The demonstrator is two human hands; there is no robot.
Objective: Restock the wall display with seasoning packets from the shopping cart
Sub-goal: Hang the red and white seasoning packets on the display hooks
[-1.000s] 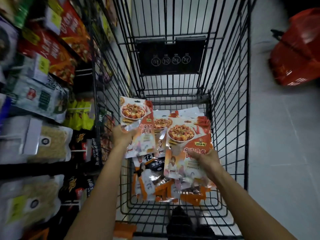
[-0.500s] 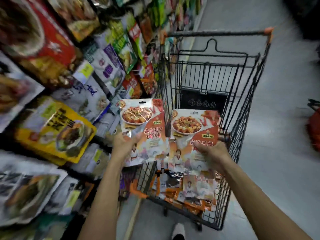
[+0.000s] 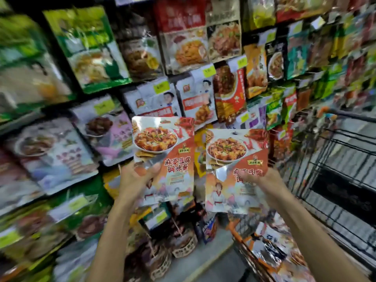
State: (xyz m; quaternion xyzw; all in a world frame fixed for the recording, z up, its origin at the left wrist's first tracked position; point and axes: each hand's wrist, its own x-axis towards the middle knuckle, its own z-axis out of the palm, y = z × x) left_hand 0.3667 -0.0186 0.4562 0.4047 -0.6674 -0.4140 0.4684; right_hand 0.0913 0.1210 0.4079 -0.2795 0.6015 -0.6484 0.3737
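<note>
Holding up two matching seasoning packets, one per hand, right in front of the wall display (image 3: 183, 47)! The left packet (image 3: 162, 151) sits upright, pinched by the left hand (image 3: 133, 181) at its lower left corner, thumb pressed across the printed face, fingers hidden behind. The right packet (image 3: 234, 159) rides a touch lower, just beside it, and the right hand (image 3: 264, 184) clamps it around mid-height on its right side.

These look like thin, glossy foil pouches: light, floppy, probably slick, and the shiny creases near each grip suggest they buckle under a squeeze. Gripping low is smart, I'd say, since it leaves the top edge free for a peg. Whether there's a hang hole up there, I can't tell.

Behind them the display is crowded with hanging packs and yellow price tags (image 3: 161, 87), all blurred. Off to the right stands the shopping cart (image 3: 345, 119), with spare packets (image 3: 270, 247) lying low in its basket.
</note>
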